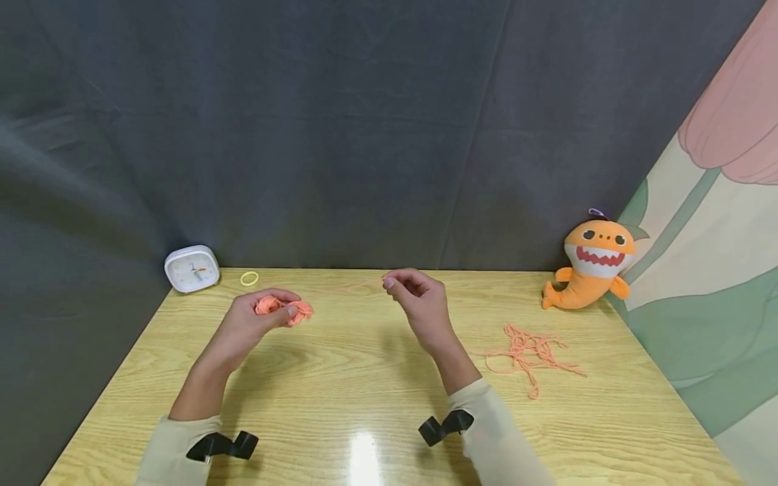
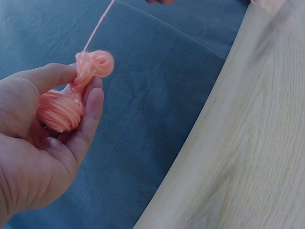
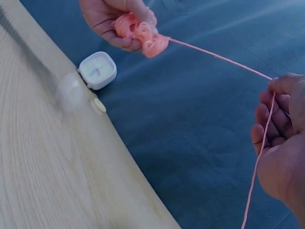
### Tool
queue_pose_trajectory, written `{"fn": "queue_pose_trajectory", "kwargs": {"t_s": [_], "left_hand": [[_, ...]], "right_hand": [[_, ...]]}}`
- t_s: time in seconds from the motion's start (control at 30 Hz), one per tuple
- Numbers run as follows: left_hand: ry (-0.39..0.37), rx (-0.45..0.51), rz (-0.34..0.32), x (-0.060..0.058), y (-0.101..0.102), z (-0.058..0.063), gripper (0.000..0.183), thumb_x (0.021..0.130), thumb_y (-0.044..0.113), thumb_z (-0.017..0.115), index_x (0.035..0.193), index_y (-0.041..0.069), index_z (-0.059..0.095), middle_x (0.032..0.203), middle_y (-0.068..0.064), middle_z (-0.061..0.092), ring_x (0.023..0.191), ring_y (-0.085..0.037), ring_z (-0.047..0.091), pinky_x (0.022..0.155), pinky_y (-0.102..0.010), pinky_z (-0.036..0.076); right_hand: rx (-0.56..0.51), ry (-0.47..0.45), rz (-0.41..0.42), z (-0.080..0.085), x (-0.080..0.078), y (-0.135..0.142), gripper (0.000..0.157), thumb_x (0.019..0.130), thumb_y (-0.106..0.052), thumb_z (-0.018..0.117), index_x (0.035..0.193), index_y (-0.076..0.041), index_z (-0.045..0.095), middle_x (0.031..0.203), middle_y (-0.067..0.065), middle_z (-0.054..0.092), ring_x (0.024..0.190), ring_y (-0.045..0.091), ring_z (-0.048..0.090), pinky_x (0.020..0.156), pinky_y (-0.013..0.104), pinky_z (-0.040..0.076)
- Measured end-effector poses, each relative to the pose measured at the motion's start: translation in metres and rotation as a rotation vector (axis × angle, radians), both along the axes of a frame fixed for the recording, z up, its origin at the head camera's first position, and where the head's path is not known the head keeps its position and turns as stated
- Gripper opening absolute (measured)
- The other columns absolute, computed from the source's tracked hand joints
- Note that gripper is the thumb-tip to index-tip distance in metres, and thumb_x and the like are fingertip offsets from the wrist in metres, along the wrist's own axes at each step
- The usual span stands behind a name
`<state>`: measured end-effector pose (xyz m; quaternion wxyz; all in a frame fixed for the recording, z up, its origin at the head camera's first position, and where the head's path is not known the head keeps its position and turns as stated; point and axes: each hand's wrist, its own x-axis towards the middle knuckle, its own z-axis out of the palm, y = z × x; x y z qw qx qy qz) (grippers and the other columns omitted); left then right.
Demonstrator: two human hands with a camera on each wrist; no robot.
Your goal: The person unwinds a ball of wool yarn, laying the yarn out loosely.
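My left hand (image 1: 252,320) grips a small bundle of coral yarn (image 2: 62,109), its waist pinched between thumb and fingers so a looped end sticks out past them. From that end a single strand (image 3: 219,57) runs taut across to my right hand (image 1: 419,307). There the thumb and forefinger pinch the strand, and its tail hangs down past the palm in the right wrist view. Both hands are raised above the wooden table (image 1: 340,385), well apart. A loose tangle of the same yarn (image 1: 529,351) lies on the table to the right of my right hand.
A white clock (image 1: 192,268) stands at the table's back left corner, with a yellow ring (image 1: 249,278) beside it. At the back right sits an orange shark plush (image 1: 594,263). A dark curtain (image 1: 340,135) hangs behind the table.
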<state>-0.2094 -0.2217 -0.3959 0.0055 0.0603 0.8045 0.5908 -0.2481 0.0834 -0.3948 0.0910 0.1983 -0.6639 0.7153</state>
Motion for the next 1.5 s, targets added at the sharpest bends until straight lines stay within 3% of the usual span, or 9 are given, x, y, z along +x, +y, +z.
{"fn": "queue_pose_trajectory", "kwargs": {"t_s": [0.2, 0.37, 0.6, 0.83, 1.07, 1.2, 1.5], "left_hand": [[-0.022, 0.039, 0.003, -0.002, -0.001, -0.003, 0.039, 0.099, 0.024, 0.071, 0.129, -0.001, 0.066, 0.105, 0.009, 0.073, 0.093, -0.007, 0.068, 0.086, -0.021, 0.058], [-0.047, 0.182, 0.004, -0.003, -0.001, -0.003, 0.033, 0.101, 0.021, 0.068, 0.127, 0.000, 0.065, 0.106, 0.010, 0.071, 0.094, -0.004, 0.070, 0.087, -0.019, 0.060], [-0.069, 0.395, -0.009, -0.002, 0.000, -0.002, 0.007, 0.101, 0.015, 0.068, 0.108, 0.017, 0.071, 0.101, 0.010, 0.075, 0.091, -0.002, 0.070, 0.086, -0.018, 0.059], [-0.049, 0.500, 0.014, -0.003, 0.001, 0.000, 0.012, 0.102, 0.010, 0.065, 0.101, 0.018, 0.073, 0.099, 0.010, 0.077, 0.091, -0.002, 0.072, 0.088, -0.019, 0.060], [-0.050, 0.544, 0.084, -0.004, 0.001, 0.002, 0.011, 0.100, 0.010, 0.068, 0.109, 0.015, 0.073, 0.107, 0.008, 0.074, 0.096, -0.005, 0.073, 0.089, -0.020, 0.060], [-0.039, 0.555, 0.082, -0.004, 0.000, 0.003, 0.019, 0.100, 0.010, 0.069, 0.117, 0.015, 0.074, 0.112, 0.009, 0.075, 0.097, -0.004, 0.073, 0.089, -0.020, 0.060], [-0.059, 0.558, 0.110, -0.003, 0.000, 0.004, 0.017, 0.100, 0.009, 0.068, 0.105, 0.021, 0.078, 0.108, 0.010, 0.076, 0.094, -0.005, 0.073, 0.086, -0.018, 0.060]], "right_hand": [[-0.013, 0.008, 0.023, 0.002, 0.006, 0.008, 0.020, 0.098, -0.007, 0.069, 0.106, 0.012, 0.068, 0.090, -0.009, 0.070, 0.080, 0.008, 0.060, 0.074, 0.021, 0.053], [0.000, 0.013, 0.055, -0.002, 0.011, 0.014, 0.021, 0.099, -0.006, 0.068, 0.106, 0.013, 0.067, 0.090, -0.009, 0.070, 0.080, 0.006, 0.060, 0.074, 0.020, 0.053], [0.048, 0.004, 0.084, -0.012, 0.016, 0.023, 0.022, 0.099, -0.007, 0.068, 0.105, 0.014, 0.067, 0.088, -0.010, 0.069, 0.080, 0.006, 0.061, 0.073, 0.020, 0.053], [0.111, -0.010, 0.105, -0.019, 0.020, 0.030, 0.020, 0.099, -0.011, 0.069, 0.105, 0.009, 0.069, 0.089, -0.008, 0.068, 0.081, 0.008, 0.060, 0.074, 0.021, 0.054], [0.150, -0.008, 0.125, -0.025, 0.021, 0.039, 0.020, 0.100, -0.012, 0.068, 0.106, 0.007, 0.069, 0.092, -0.006, 0.069, 0.084, 0.009, 0.062, 0.078, 0.024, 0.056], [0.155, -0.003, 0.117, -0.028, 0.019, 0.047, 0.020, 0.100, -0.012, 0.068, 0.106, 0.007, 0.069, 0.092, -0.006, 0.068, 0.084, 0.010, 0.061, 0.077, 0.023, 0.056], [0.158, -0.004, 0.042, -0.031, 0.014, 0.070, 0.020, 0.101, -0.010, 0.066, 0.107, 0.009, 0.069, 0.087, -0.009, 0.067, 0.079, 0.007, 0.058, 0.071, 0.022, 0.051]]}}
